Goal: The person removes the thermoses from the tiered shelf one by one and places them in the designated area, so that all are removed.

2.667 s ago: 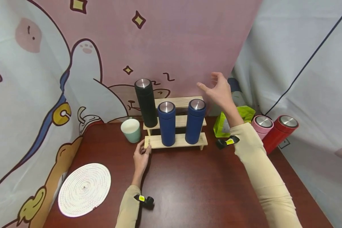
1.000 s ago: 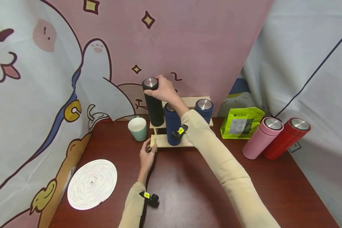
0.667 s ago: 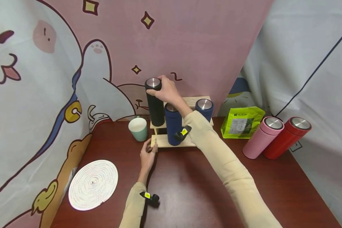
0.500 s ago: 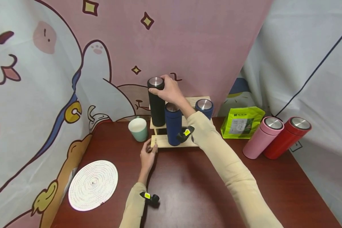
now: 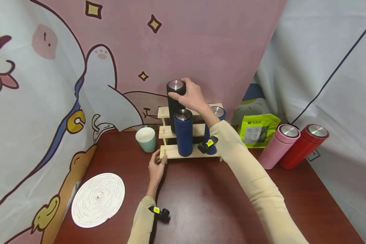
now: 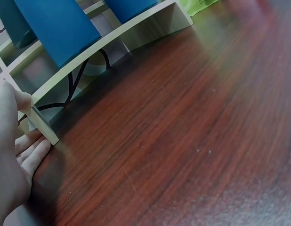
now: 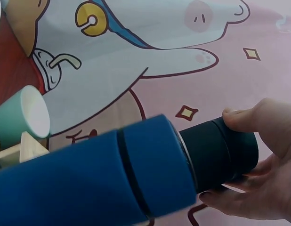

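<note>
A three-tier wooden rack point(image 5: 170, 151) stands at the back of the table. My left hand point(image 5: 156, 169) grips its lower left end; in the left wrist view the thumb lies along the top edge and the fingers reach behind the leg. My right hand point(image 5: 192, 96) holds a black thermos point(image 5: 174, 105) by its upper part, thumb in front. That thermos is upright at the middle tier, its lower part hidden behind a blue thermos point(image 5: 184, 135) on the front tier. A second blue thermos point(image 5: 218, 112) stands farther right, partly covered by my right forearm.
Left of the rack is a mint-green mug point(image 5: 146, 139), with a round white woven mat point(image 5: 98, 200) nearer me. To the right stand a green bag point(image 5: 259, 130), a pink thermos point(image 5: 278, 147) and a red thermos point(image 5: 303, 147). Printed cloth hangs right behind the rack.
My right hand has come from the air at the right to the black thermos and shifted it rightward, from the middle tier's left end to behind the left blue thermos. My left hand stays put.
</note>
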Action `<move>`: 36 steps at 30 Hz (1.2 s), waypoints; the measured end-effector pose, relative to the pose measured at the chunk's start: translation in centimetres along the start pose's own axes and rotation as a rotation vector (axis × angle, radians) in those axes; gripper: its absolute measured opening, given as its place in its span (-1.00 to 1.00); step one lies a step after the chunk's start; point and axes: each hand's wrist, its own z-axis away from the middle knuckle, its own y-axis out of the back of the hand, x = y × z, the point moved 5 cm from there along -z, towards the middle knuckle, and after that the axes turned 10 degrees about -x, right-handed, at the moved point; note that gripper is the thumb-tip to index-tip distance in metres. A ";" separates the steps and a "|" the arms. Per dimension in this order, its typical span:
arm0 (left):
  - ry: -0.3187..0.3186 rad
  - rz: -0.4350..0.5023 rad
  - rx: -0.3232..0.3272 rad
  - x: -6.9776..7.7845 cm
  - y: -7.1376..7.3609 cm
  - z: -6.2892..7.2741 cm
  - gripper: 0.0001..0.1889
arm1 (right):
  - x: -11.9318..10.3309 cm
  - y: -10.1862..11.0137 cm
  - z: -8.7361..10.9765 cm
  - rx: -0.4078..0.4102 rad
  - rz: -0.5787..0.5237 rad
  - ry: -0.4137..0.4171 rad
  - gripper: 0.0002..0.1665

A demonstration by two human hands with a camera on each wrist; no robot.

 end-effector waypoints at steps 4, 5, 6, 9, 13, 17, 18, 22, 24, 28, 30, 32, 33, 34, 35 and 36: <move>-0.003 0.004 0.001 -0.2 0.0 -0.1 -0.53 | 0.5 1.0 0.6 0.014 -0.007 0.002 -0.08; -0.004 0.003 0.000 -0.3 0.0 -0.1 -0.53 | 0.6 1.3 0.7 0.019 -0.008 0.004 -0.08; -0.005 0.003 0.000 -0.3 0.0 -0.1 -0.52 | 0.7 1.5 0.8 0.024 -0.010 0.007 -0.08; -0.003 0.002 -0.003 -0.4 -0.1 -0.1 -0.52 | 1.2 2.1 1.1 0.031 -0.006 0.002 -0.08; 0.002 0.001 -0.009 -0.4 -0.2 0.0 -0.52 | 2.0 3.0 1.5 0.032 -0.003 -0.024 -0.07; 0.001 0.001 -0.004 -0.2 -0.2 0.1 -0.53 | 2.9 3.9 2.0 0.040 0.005 -0.042 -0.08; -0.001 -0.002 -0.001 -0.1 -0.1 0.2 -0.53 | 3.1 4.1 2.2 0.041 0.005 -0.047 -0.09; 0.002 -0.015 0.008 -0.1 -0.1 0.1 -0.53 | 4.0 5.0 2.6 0.052 0.007 -0.063 -0.08; 0.001 -0.023 0.013 -0.1 0.0 0.1 -0.53 | 4.4 5.4 2.8 0.059 0.009 -0.071 -0.08; 0.000 -0.022 0.018 -0.2 0.0 0.0 -0.52 | 5.4 6.2 3.2 0.076 0.012 -0.090 -0.09; 0.003 -0.016 0.017 -0.3 0.1 0.0 -0.52 | 5.9 6.6 3.4 0.081 0.005 -0.103 -0.09; 0.009 -0.018 0.014 -0.4 0.0 0.0 -0.51 | 6.4 7.1 3.6 0.090 0.001 -0.114 -0.08; 0.011 -0.018 0.013 -0.4 0.0 0.0 -0.51 | 6.7 7.3 3.7 0.094 0.000 -0.120 -0.08; 0.013 -0.018 0.012 -0.4 0.0 0.0 -0.51 | 6.9 7.5 3.8 0.098 -0.001 -0.127 -0.07; 0.013 -0.017 0.013 -0.3 0.0 0.0 -0.51 | 7.2 7.8 4.0 0.101 0.000 -0.136 -0.07; 0.012 -0.015 0.013 -0.3 0.0 0.0 -0.52 | 7.4 8.0 4.1 0.106 0.002 -0.142 -0.07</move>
